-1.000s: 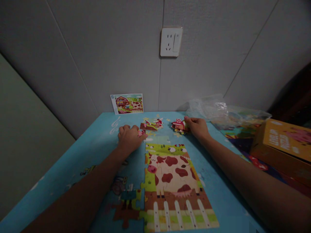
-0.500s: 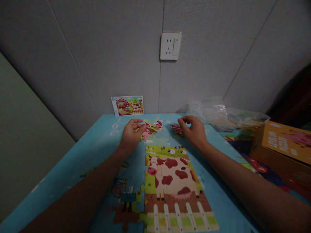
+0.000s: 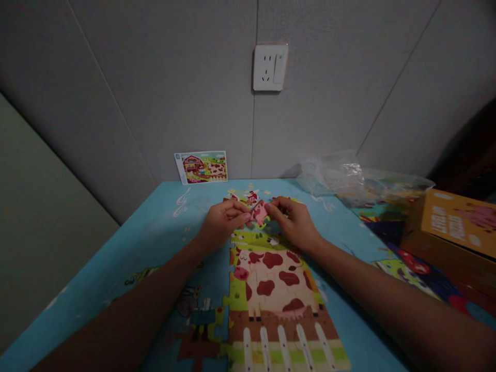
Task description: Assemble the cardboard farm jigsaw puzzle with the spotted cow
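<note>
Between my two hands is a pink-patterned puzzle piece [image 3: 259, 213], held up just beyond the far edge of the joined puzzle. My left hand [image 3: 223, 221] pinches its left side with thumb and fingers. On its right side, the fingertips of my right hand [image 3: 291, 219] are closed. Below them lies the joined cow puzzle [image 3: 271, 281], with a white fence along its near edge. Loose puzzle pieces [image 3: 251, 197] lie behind the hands, partly hidden by them. My left forearm borders more joined pieces [image 3: 201, 346] at the puzzle's left side.
A farm picture card [image 3: 204, 168] leans on the grey wall at the back of the blue table [image 3: 155, 217]. Clear plastic bags [image 3: 333, 178] lie at the back right. An orange puzzle box [image 3: 457, 222] stands at the right, and a socket [image 3: 270, 67] is on the wall.
Both hands have come together over the puzzle's far end. My right hand has moved left, away from the red pieces, and the pink piece is now held up between them.
</note>
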Demonstrator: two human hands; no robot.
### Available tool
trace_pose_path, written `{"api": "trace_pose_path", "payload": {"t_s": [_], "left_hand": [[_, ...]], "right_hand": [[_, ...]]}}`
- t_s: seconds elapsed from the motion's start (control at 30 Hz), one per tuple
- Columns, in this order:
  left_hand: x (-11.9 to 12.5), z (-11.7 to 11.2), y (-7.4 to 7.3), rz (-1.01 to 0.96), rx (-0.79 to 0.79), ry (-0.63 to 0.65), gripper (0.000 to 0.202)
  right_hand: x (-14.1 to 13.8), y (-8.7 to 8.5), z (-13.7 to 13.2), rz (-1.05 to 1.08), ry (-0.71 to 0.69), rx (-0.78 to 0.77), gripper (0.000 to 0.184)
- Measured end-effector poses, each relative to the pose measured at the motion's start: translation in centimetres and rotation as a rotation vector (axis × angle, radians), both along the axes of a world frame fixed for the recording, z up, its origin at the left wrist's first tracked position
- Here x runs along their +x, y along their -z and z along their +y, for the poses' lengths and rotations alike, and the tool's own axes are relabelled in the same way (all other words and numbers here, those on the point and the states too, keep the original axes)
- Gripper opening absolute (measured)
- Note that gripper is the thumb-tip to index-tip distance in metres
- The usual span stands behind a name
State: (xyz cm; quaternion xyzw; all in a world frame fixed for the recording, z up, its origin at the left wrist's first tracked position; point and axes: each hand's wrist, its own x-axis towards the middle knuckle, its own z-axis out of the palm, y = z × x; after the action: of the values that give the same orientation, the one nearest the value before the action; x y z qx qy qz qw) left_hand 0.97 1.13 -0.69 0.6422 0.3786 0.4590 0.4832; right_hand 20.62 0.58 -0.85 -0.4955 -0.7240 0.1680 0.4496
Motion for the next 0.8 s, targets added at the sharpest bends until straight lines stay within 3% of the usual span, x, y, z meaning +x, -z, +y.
{"api": "trace_pose_path", "payload": {"t_s": [0.1, 0.2, 0.27, 0.4, 0.53, 0.8], "left_hand": [[-0.7, 0.7, 0.4, 0.161, 0.13, -0.149, 0.019], [-1.9, 1.9, 1.0, 0.539, 0.294, -0.421, 0.026], [-2.5, 2.6, 1.5, 0.765, 0.313, -0.517, 0.042], [-2.9, 2.9, 2.2, 1.011, 0.249, -0.462, 0.051], [-2.8, 2.6, 2.4, 1.062, 0.245, -0.393, 0.047], [-2.7, 2.7, 2.1, 1.101, 0.253, -0.334, 0.052]], "right_hand": [[0.8, -0.4, 0.7, 0.015, 0.134, 0.031, 0.035], [2.8, -0.5, 2.1, -0.029, 0.368, 0.032, 0.038], [4.3, -0.2, 3.2, -0.169, 0.495, 0.006, 0.038], [6.2, 1.2, 4.5, -0.425, 0.629, -0.079, 0.035], [6.0, 1.8, 4.5, -0.423, 0.675, -0.021, 0.032], [3.9, 0.8, 3.4, -0.35, 0.459, 0.162, 0.024]]}}
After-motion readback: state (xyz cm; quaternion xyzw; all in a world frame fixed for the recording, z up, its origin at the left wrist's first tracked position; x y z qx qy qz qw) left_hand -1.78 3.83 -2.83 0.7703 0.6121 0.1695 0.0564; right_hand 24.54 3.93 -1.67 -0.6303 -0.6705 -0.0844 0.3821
